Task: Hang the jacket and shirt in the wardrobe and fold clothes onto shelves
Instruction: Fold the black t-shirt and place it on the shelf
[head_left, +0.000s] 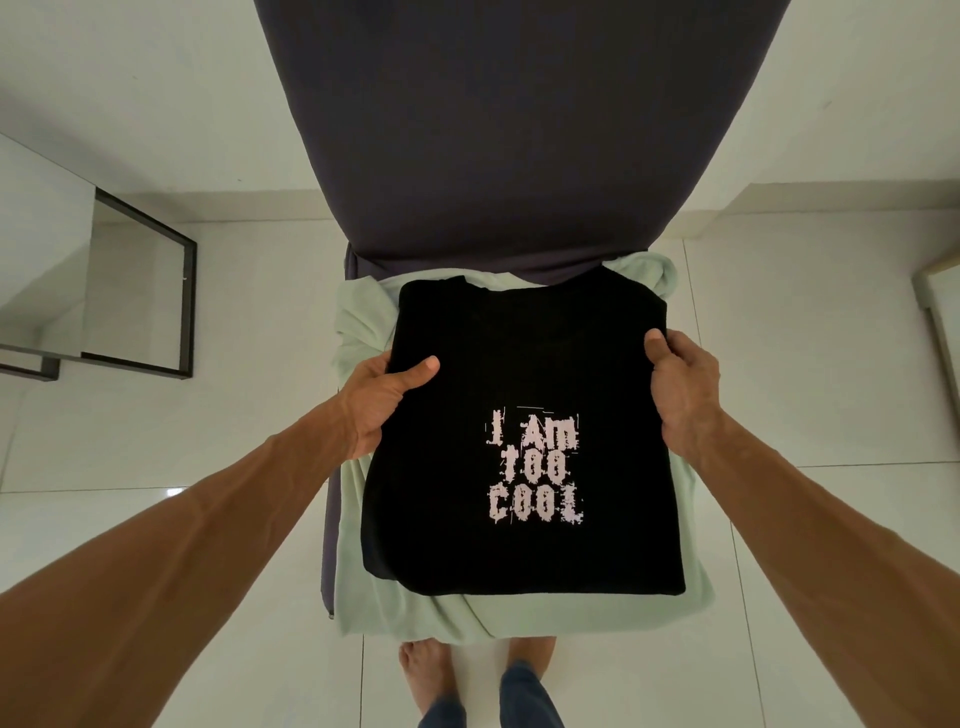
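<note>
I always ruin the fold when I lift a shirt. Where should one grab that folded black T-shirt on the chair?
Grip it by its two side edges, coming in from each side, as the left hand and right hand do: thumbs on top, fingers slid beneath. The black T-shirt is a flat, floppy folded rectangle, so lifting both sides together should keep the fold intact.

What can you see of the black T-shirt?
The black T-shirt is folded into a rectangle, neckline at the far edge, pale distressed print reading "I AM TOO COOL" facing up. It looks like soft knit fabric. It sits over a pale green garment on the chair. The left hand and right hand grip its side edges, thumbs on top.
</note>
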